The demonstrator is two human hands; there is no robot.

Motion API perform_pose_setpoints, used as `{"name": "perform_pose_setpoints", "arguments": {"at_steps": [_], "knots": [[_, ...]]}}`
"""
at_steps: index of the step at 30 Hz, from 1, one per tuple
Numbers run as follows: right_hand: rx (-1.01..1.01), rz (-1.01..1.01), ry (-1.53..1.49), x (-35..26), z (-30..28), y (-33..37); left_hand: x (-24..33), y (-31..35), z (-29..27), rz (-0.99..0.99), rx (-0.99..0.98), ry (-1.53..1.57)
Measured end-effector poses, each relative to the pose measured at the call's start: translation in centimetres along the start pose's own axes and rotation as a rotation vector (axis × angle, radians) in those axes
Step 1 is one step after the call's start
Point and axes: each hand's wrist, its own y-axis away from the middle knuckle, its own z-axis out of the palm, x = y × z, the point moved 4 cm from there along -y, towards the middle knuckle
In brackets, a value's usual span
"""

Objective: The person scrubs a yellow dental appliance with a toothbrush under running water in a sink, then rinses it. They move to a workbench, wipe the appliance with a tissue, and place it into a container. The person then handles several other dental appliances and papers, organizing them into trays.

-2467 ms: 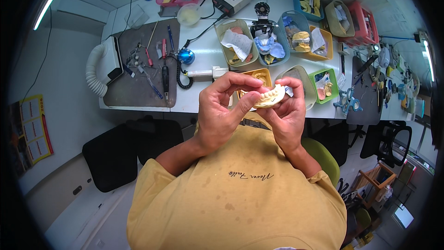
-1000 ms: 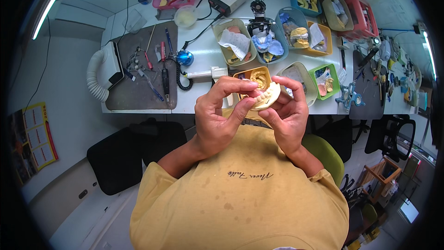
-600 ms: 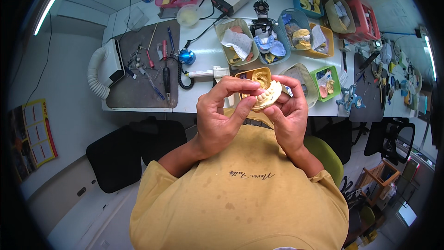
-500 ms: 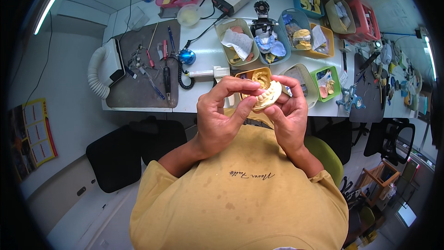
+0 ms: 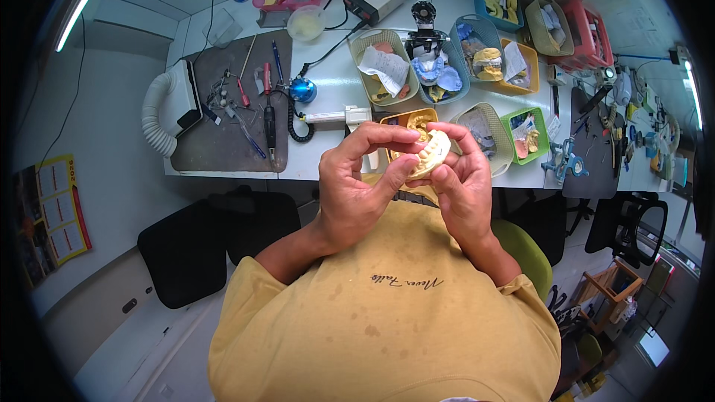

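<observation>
A cream dental model (image 5: 432,155) with a row of teeth is held up in front of my chest, over the front edge of the bench. My right hand (image 5: 468,190) is closed on its right side, with the thumb below and fingers behind. At its left side my left hand (image 5: 350,186) has thumb and fingertips bent against the model. Those fingers partly cover the teeth; whether a small piece sits between them is hidden. Just behind the hands stands an orange basket (image 5: 393,119) holding a yellow dental impression (image 5: 419,120).
Baskets with casts and papers, among them a cream one (image 5: 356,67) and a green one (image 5: 508,134), line the bench's middle and right. An articulator (image 5: 423,26) stands behind. Left are a grey mat (image 5: 223,134) with tools, a suction hose (image 5: 151,119) and a blue burner (image 5: 302,90).
The dental model has been tilted and turned a little between my fingers, with its tooth row standing steeper. My hands stay in nearly the same place.
</observation>
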Motion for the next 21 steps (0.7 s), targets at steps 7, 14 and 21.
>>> {"name": "perform_pose_setpoints", "arguments": {"at_steps": [7, 14, 21], "knots": [[0.013, 0.012, -0.001, 0.07, 0.07, 0.01, -0.05, 0.03, -0.06, -0.008, 0.008, -0.015], [0.019, 0.021, -0.002, 0.2, 0.08, 0.09, -0.05, -0.23, -0.19, 0.078, -0.031, -0.062], [0.009, 0.021, -0.013, 0.19, -0.04, 0.09, -0.07, -0.29, -0.09, 0.031, -0.049, -0.027]]}}
